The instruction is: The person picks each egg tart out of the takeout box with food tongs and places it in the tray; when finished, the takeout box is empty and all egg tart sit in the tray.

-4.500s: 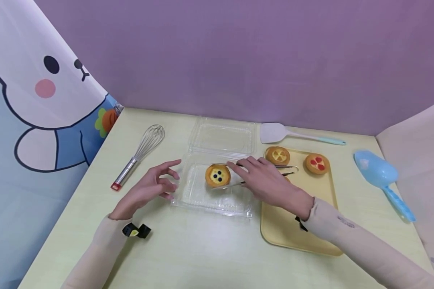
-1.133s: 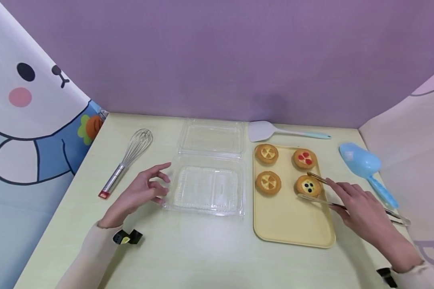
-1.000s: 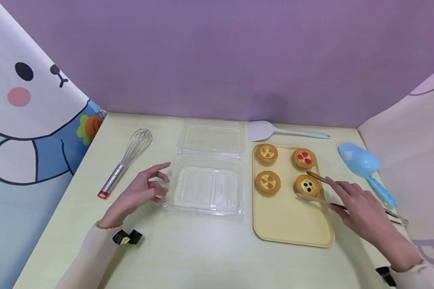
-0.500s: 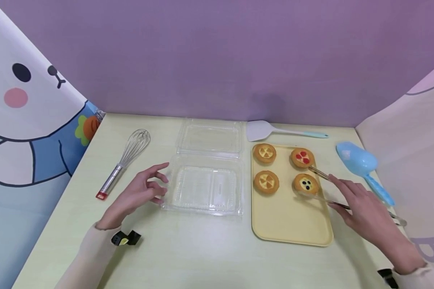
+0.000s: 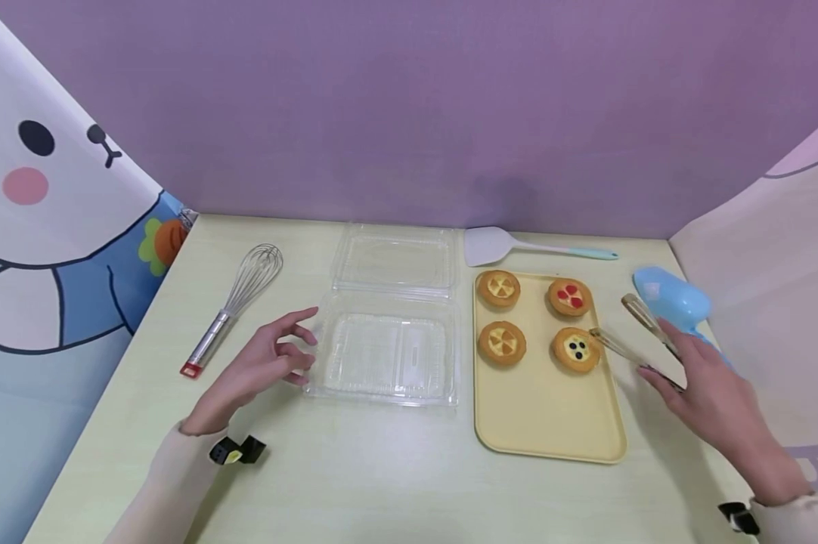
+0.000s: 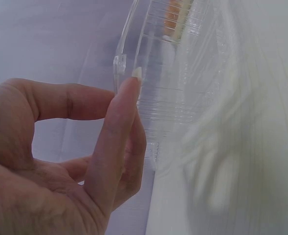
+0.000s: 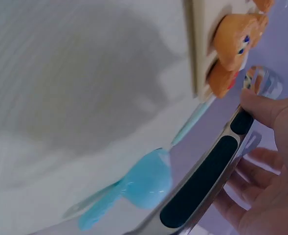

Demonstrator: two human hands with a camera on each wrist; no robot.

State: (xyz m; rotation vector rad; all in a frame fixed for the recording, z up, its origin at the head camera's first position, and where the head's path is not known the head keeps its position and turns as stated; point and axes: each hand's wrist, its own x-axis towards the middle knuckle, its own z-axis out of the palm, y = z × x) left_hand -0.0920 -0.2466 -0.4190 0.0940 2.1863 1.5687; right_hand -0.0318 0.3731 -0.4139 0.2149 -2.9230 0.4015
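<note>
In the head view my right hand (image 5: pixel 711 393) holds metal tongs (image 5: pixel 647 317) with dark grip inserts, to the right of the tray (image 5: pixel 545 423). The tongs' arms stand apart with nothing between them; one tip overlaps the right edge of the blueberry-topped tart (image 5: pixel 576 350). That tart sits on the yellow tray with a red-fruit tart (image 5: pixel 569 296) and two tarts with yellow wedges, the back one (image 5: pixel 499 289) and the front one (image 5: pixel 502 343). My left hand (image 5: pixel 266 359), fingers loosely bent, is at the left edge of a clear hinged container (image 5: pixel 388 355), its lid folded back.
A whisk (image 5: pixel 246 291) lies at the left. Behind the tray is a spatula (image 5: pixel 538 247) with a pale green handle. A blue scoop (image 5: pixel 674 297) lies at the right, partly behind the tongs and right hand. A purple backdrop (image 5: pixel 409 113) rises behind the table.
The blueberry tart has gone from over the container to the tray. The tongs have since spread, let go of it and drawn back right. The left hand has stayed by the container.
</note>
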